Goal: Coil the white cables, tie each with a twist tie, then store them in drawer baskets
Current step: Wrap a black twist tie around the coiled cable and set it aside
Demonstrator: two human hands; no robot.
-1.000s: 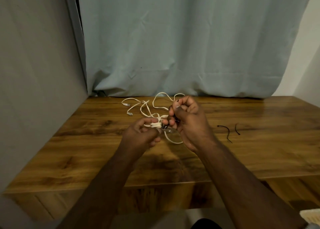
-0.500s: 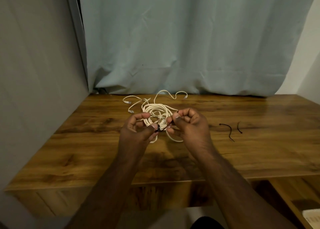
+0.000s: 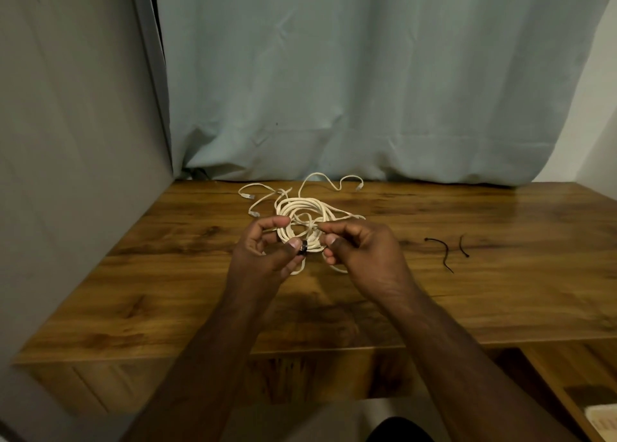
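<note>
Your left hand [image 3: 267, 251] and right hand [image 3: 359, 251] both pinch the coiled white cable [image 3: 302, 212] just above the brown wooden table [image 3: 500, 294] at its black twist tie [image 3: 303, 247], which I think may slip and loosen the coil.

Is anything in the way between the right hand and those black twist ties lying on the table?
Nothing visible is. Only bare wooden table lies between the right hand and the two loose black twist ties. The hand itself is at the coiled white cable.
</note>
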